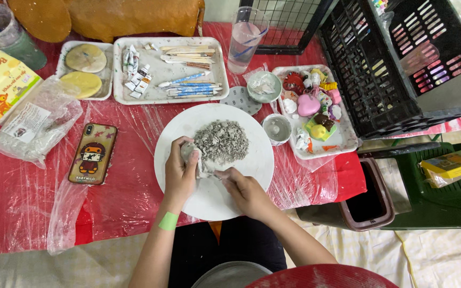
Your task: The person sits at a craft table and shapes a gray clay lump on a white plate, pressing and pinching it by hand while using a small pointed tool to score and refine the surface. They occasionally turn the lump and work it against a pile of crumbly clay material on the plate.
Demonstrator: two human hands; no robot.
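From the head view we see a round white plate on the table, which is covered in red cloth under crinkled clear plastic. A heap of dry grey clay crumbs lies on the plate's far half. Our left hand closes its grip around a grey clay lump at the heap's near edge; our right hand pinches the same lump. Left of the plate lies a phone in a brown cartoon case, and further left a clear bag with a white label.
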